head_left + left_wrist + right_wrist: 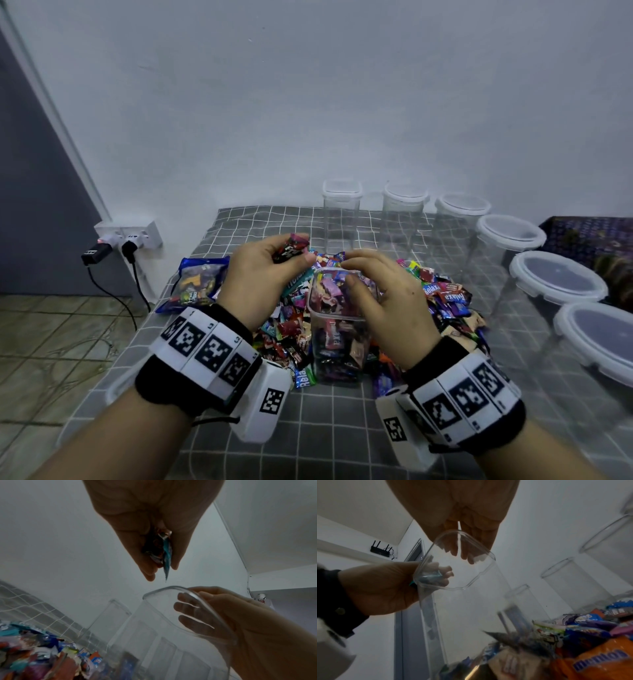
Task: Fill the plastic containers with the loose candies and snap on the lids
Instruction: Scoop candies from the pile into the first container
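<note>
The right hand [383, 301] grasps the container [337, 329] rim to steady it, so the left hand [263, 270], pinching candies [291, 248], can drop them in.

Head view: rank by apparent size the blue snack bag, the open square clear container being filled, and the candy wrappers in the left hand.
1. Open square clear container, largest
2. Blue snack bag, close behind; the container stands nearer the camera, so this order is unsure
3. Candy wrappers gripped by the left hand, clearly smallest

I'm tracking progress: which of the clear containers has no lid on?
The square container between the hands, steadied by the right hand and partly filled with candies. The others along the back and right wear white lids.
</note>
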Demonstrator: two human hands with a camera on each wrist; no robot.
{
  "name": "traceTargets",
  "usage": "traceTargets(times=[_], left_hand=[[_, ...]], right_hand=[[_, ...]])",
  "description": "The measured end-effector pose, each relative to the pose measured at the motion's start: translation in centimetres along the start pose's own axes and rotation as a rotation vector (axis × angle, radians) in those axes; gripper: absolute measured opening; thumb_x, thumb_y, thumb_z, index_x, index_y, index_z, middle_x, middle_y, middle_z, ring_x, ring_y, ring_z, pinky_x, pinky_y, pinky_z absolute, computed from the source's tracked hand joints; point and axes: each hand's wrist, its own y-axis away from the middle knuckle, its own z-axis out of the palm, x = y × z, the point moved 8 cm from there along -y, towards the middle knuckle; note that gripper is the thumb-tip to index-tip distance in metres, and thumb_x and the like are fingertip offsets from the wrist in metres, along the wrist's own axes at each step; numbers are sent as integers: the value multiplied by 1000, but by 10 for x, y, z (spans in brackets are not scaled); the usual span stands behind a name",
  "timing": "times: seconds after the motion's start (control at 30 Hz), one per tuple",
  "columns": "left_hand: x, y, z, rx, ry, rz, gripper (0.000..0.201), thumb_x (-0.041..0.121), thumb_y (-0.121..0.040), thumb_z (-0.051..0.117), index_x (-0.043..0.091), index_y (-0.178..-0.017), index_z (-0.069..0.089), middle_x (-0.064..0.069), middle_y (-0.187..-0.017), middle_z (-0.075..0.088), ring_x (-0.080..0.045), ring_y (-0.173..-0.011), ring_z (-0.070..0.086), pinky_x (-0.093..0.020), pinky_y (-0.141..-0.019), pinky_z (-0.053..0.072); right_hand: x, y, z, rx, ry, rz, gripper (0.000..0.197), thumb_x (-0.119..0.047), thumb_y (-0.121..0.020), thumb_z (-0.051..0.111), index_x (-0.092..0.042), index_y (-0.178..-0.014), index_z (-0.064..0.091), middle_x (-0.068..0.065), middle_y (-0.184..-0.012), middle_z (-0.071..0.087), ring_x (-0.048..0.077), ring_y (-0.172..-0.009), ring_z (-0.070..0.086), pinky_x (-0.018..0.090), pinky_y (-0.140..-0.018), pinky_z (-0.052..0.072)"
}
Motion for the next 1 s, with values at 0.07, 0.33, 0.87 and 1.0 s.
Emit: traceTargets(times=[0.07, 0.33, 0.87, 1.0], left_hand=[[5, 0, 0, 27, 33, 29, 24, 11, -79, 72, 26, -98, 68, 8, -91, 70, -7, -86, 67, -23, -83, 54], [18, -1, 27, -35, 163, 70, 26, 5, -79, 70, 28, -91, 67, 9, -88, 70, -3, -83, 66, -18, -80, 54], [10, 4, 55, -159, -130, 183, 32, 11, -76, 76, 22, -106, 70, 10, -104, 67, 1, -96, 62, -12, -86, 47], [7, 6, 58, -201, -152, 182, 29, 16, -76, 76, 30, -101, 70, 13, -123, 58, 9, -107, 54, -13, -94, 44]], right_hand=[[3, 5, -6, 8, -43, 63, 32, -35, -86, 51, -14, -103, 67, -6, -109, 62, -2, -104, 52, 4, -91, 33], [48, 40, 29, -360, -522, 602, 117, -52, -58, 82, -28, -149, 12, -25, -131, 42, -18, -114, 45, 11, -98, 40], [56, 43, 32, -344, -553, 582, 67, -9, -69, 81, -38, -116, 44, -17, -114, 59, -9, -107, 56, 12, -86, 45], [56, 44, 34, -330, -572, 597, 74, -25, -63, 85, -32, -124, 45, -7, -121, 62, 7, -114, 58, 34, -97, 46]])
